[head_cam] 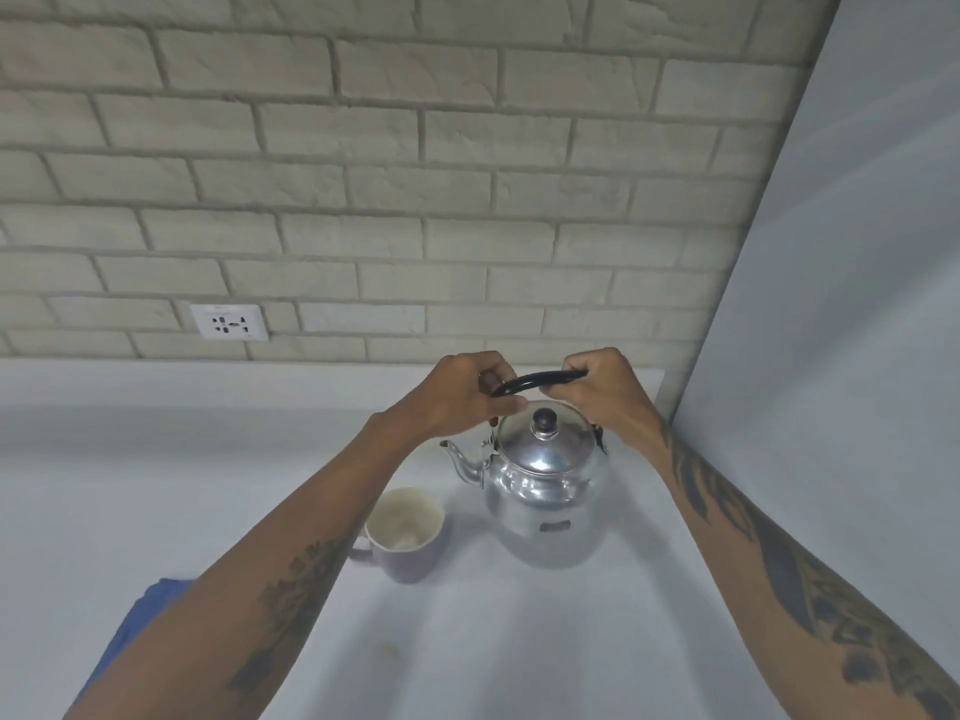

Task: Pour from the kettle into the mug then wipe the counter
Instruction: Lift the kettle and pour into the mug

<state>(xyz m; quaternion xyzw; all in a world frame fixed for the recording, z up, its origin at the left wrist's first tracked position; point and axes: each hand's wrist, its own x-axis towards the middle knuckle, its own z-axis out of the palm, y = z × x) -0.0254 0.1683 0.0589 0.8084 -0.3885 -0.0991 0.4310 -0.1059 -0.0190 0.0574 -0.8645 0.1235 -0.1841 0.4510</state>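
Both your left hand (pixel 462 397) and right hand (pixel 597 392) are closed around the handle (pixel 535 380) of the kettle (pixel 545 491), which stands just below them. It's rigid, slick metal, likely heavy if full; keep to the handle. The mug (pixel 408 532) sits below your left hand on the smooth white counter (pixel 156 485), a brick wall (pixel 363 174) beyond.

Wall socket (pixel 229 321) on brick wall (pixel 415 148)

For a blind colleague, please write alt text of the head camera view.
Both hands, left hand and right hand, grip the black handle of a steel kettle standing on a white counter. A mug sits below its spout; a blue cloth lies left.
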